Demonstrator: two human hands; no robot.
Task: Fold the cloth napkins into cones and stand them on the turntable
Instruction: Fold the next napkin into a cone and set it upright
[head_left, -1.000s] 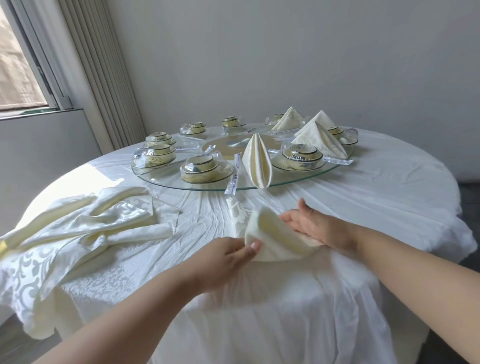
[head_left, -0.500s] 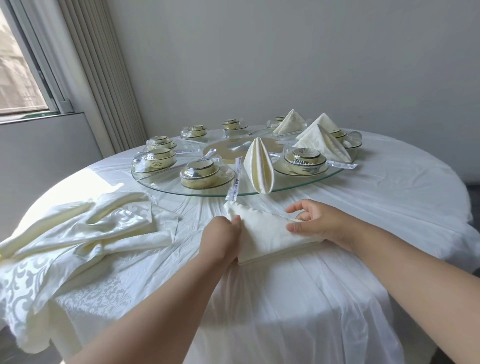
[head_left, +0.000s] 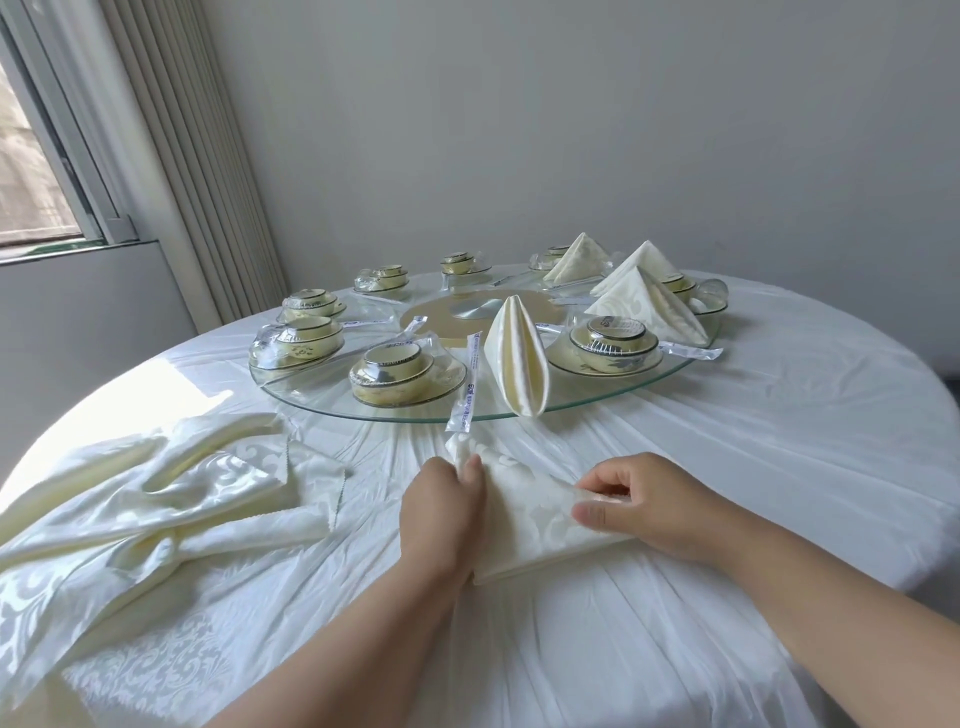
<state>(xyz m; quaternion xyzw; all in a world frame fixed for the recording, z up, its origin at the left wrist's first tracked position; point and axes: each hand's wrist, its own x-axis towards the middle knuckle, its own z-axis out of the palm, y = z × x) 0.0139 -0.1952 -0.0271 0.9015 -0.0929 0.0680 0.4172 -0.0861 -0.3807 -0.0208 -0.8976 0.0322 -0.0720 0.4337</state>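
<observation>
The counter (head_left: 779, 467), round and draped in white, carries the glass turntable (head_left: 597, 410) at its middle, and everything else is placed from that. Four folded napkins already stand on the turntable: one cone (head_left: 517, 358) at its near edge, and three tent-shaped ones (head_left: 649, 306) toward its far right side. Wrapped bowl sets (head_left: 402, 371) ring the turntable, and most on its left and far side have no napkin beside them, so the task looks roughly partway done.

To the near left of the turntable lies a loose heap of unfolded napkins (head_left: 156, 499), the stock yet to be folded.

Just in front of the turntable's near edge, flat on the counter, is the napkin (head_left: 524, 519) now in work, folded into a layered pad but not yet a cone. The left hand (head_left: 441, 514) pinches its left edge with curled fingers; the right hand (head_left: 654, 506) grips its right edge, thumb underneath lifting a layer. It must yet be shaped and stood up.
</observation>
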